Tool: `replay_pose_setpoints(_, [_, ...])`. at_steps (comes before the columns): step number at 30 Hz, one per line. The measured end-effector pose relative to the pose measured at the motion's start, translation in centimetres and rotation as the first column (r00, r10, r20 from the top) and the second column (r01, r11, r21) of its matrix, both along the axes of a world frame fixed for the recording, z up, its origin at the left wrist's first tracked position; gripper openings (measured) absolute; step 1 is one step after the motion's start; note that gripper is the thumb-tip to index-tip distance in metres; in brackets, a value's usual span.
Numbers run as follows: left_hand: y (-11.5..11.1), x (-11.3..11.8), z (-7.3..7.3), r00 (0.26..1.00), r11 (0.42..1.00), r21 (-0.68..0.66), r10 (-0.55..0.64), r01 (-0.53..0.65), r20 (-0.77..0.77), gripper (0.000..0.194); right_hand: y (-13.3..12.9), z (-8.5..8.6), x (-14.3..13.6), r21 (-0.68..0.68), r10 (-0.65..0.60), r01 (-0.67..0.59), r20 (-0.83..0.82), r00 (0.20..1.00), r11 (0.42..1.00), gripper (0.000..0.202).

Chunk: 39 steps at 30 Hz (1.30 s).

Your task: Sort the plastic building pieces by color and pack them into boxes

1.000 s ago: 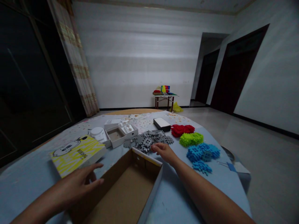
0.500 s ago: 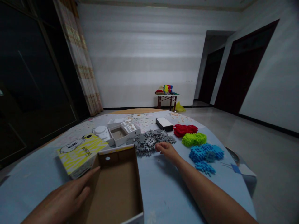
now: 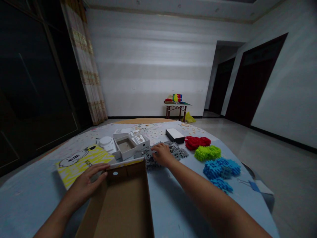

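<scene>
My left hand (image 3: 88, 181) grips the near-left corner of an open cardboard box (image 3: 125, 205), with fingers and thumb around its left rim. The box is brown inside and stands in front of me; nothing shows in its visible part. My right hand (image 3: 162, 154) is over a pile of grey interlocking plastic pieces (image 3: 178, 150), fingers bent and apart, their tips at the pile's left part. Whether a piece lies under the fingers is hidden. A yellow and white lid with a cartoon dog (image 3: 79, 162) lies left of the box.
Small white boxes (image 3: 125, 147) and a white round device (image 3: 106, 142) lie behind the lid. A black and white box (image 3: 174, 135) stands farther back. Red pieces (image 3: 197, 142), lime-green pieces (image 3: 207, 153) and blue pieces (image 3: 220, 168) form piles at the right.
My right hand has moved left, from the grey pile's near edge to over it, and its fingers have spread. My left hand has shifted forward to the box's corner. The view has tilted up slightly.
</scene>
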<state>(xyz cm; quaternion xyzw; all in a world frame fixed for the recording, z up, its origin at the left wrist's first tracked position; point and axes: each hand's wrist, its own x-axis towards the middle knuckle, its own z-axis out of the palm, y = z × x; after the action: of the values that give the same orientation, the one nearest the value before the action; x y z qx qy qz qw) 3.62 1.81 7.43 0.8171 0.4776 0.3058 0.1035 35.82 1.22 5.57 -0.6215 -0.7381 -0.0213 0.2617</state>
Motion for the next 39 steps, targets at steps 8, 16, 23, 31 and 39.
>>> replay_pose_setpoints(8, [1.3, -2.1, -0.7, 0.995, 0.989, -0.111, -0.097, 0.1, 0.032, 0.044, 6.1, 0.2, -4.3, -0.161, 0.101, -0.067, 0.212, 0.972, 0.985, 0.039])
replay_pose_setpoints(16, [0.4, -1.6, 1.3, 0.993, 0.981, -0.165, -0.108, 0.1, -0.04, 0.041, 7.1, -1.6, -4.7, -0.305, 0.105, -0.018, 0.272, 0.957, 0.952, 0.049])
replay_pose_setpoints(23, [1.5, -2.7, -0.9, 0.992, 0.988, -0.088, -0.126, 0.124, -0.013, 0.04, 2.4, -0.7, -2.1, -0.308, 0.189, -0.095, 0.293, 0.937, 0.947, 0.053])
replay_pose_setpoints(31, [3.8, -4.4, -3.0, 0.985, 0.987, -0.042, -0.157, 0.155, -0.065, 0.037, -5.1, 0.6, 1.2, -0.361, 0.352, -0.273, 0.175, 0.92, 0.892, 0.055])
replay_pose_setpoints(39, [4.5, -4.9, -4.6, 0.992, 0.991, 0.045, -0.121, 0.122, -0.028, 0.036, 1.0, 3.1, 5.0, -0.194, 0.016, -0.007, 0.043, 0.999, 0.981, 0.045])
